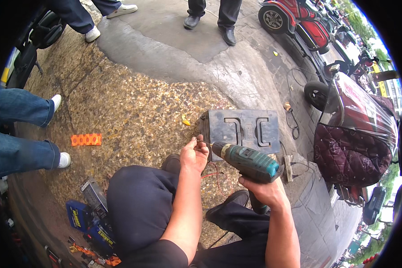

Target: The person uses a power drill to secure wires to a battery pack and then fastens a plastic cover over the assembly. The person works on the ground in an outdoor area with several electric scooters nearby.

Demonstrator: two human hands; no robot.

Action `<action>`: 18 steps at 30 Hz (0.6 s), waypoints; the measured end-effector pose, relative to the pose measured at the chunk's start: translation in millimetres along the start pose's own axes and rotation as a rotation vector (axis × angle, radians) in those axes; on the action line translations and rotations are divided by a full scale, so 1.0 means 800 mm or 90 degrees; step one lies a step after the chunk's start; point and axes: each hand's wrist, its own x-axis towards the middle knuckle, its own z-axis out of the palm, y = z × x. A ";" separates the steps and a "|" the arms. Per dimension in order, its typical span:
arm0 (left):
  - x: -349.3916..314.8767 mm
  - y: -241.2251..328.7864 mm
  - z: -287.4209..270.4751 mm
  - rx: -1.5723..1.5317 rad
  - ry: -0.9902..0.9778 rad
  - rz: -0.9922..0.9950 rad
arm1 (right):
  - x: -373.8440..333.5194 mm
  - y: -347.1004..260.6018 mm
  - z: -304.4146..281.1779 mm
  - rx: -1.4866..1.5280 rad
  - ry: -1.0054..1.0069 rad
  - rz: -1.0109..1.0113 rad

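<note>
My right hand (269, 193) grips a green and black cordless drill (251, 161) by its handle. The drill's chuck points left, with a thin bit at its front. Close to that bit, my left hand (194, 156) is closed in a pinch, palm turned up. Whatever lies between its fingertips is too small to make out. A black battery box (259, 128) with two moulded handles on its top stands on the ground just beyond both hands; the drill covers part of its near side. Thin red wires (215, 170) run on the ground below the box.
An orange perforated strip (86, 139) lies to the left. Blue tool cases (79, 215) sit by my left knee. Right of the box are a power strip (288, 168) and cables. People stand at left and ahead; a scooter with a quilted cover (350, 154) is parked at right.
</note>
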 end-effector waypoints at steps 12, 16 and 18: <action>-0.003 -0.008 0.027 0.114 0.078 0.008 | 0.002 0.001 -0.001 -0.157 -0.004 -0.075; 0.012 -0.020 0.058 0.147 0.173 0.054 | 0.013 -0.009 -0.003 -0.279 -0.018 -0.012; 0.022 -0.019 0.072 0.174 0.192 0.066 | 0.019 -0.017 0.003 -0.308 0.017 0.005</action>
